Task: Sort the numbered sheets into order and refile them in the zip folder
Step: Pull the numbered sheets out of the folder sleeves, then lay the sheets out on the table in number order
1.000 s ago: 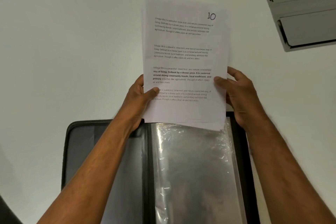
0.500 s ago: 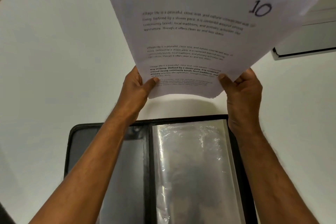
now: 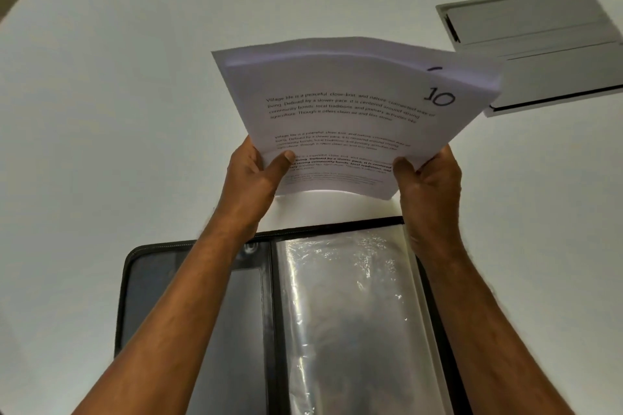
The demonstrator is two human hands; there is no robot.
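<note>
Above the open zip folder [image 3: 354,313], stack of numbered sheets [image 3: 350,118] held in air, sheet 10 on top. Left hand [image 3: 251,178] and right hand [image 3: 426,178] each closed on a near corner. Risk: stack bowed, far corners fanning; loose sheets may slide out. Beyond the folder, grey hatch [image 3: 539,44] set in table [image 3: 118,111], nothing blocking.

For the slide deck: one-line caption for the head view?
Both hands, left hand and right hand, hold the sheets above the open folder.
</note>
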